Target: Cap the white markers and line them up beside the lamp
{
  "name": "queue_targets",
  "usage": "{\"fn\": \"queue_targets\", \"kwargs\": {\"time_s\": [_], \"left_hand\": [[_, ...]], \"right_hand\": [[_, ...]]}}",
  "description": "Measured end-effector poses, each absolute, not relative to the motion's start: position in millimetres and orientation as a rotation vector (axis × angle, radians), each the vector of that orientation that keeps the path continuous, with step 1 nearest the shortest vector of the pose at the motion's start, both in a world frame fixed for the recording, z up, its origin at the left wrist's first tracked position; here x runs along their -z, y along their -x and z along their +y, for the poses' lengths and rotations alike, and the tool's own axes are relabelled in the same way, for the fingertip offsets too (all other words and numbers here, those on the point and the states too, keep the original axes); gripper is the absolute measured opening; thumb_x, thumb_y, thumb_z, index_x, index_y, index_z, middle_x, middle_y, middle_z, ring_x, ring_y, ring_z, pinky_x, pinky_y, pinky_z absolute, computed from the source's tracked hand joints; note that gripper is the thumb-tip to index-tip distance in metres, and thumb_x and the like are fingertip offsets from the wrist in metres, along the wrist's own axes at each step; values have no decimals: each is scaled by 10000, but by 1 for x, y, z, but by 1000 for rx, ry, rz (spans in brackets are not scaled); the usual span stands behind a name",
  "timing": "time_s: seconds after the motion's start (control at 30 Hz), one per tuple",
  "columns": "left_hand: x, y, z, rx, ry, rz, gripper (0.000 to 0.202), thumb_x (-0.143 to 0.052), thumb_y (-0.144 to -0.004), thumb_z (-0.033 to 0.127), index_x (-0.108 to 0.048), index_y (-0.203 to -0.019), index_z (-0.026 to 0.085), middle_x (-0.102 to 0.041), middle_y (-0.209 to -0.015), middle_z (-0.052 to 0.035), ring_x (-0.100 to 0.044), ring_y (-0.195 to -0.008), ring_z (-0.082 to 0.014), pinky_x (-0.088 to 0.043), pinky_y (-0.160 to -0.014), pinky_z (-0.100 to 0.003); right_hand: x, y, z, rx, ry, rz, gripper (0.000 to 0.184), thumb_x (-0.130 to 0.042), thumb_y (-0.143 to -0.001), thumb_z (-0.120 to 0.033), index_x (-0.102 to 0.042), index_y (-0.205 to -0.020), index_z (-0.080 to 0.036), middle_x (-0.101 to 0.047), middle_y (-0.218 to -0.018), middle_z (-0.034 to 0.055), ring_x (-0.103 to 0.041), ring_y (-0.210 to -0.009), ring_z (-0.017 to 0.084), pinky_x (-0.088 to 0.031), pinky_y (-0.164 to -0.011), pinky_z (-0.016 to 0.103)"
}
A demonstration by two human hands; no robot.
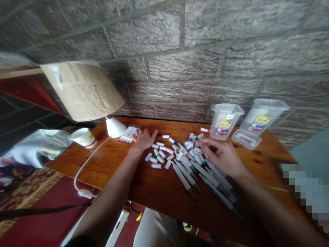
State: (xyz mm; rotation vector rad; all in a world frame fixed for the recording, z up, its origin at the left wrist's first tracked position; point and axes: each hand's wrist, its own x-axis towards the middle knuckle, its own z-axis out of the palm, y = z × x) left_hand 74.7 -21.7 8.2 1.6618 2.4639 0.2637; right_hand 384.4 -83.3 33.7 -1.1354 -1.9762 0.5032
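My left hand (144, 140) lies spread on the table, palm down, its fingertips at a neat row of white markers (129, 133) with dark and red ends. Over a heap of loose white marker caps (180, 155) with coloured ends, my right hand (222, 154) reaches in from the right. Its thumb and forefinger are pinched together at the heap's edge; whatever lies between them is too small to make out. Below the heap, several grey-white uncapped markers (216, 187) lie side by side, partly under the right hand and forearm.
Two clear plastic boxes (214, 115) (267, 109) stand against the brick wall, with a clear lid (246, 139) in front. At the left are a lamp (87, 92) with a white cord (82, 168) and a paper cup (83, 138). The wooden table (154, 185) ends near my lap.
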Motion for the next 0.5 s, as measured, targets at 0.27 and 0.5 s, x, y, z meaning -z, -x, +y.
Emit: {"fn": "queue_targets", "kwargs": {"time_s": [0.27,0.5], "left_hand": [[-8,-74,-20,-255,-1683,2489,868,-221,-891,712,-427,-1470,99,-324,-1572,-231,-142,-1507,-387,-127,-1188,-607],[-11,-77,-21,-217,-1707,2501,859,-223,-909,689,-397,-1490,81,-312,-1578,-224,-146,-1505,-385,-121,-1203,-580]], "right_hand": [[-34,-384,-84,-517,1132,-1971,298,-532,-934,-375,-739,-921,-162,-742,-747,48,-657,-636,152,-482,-587,228],[-33,-385,-83,-532,1110,-1966,281,-539,-935,-367,-738,-961,-170,-761,-826,42,-654,-625,136,-478,-572,215]]}}
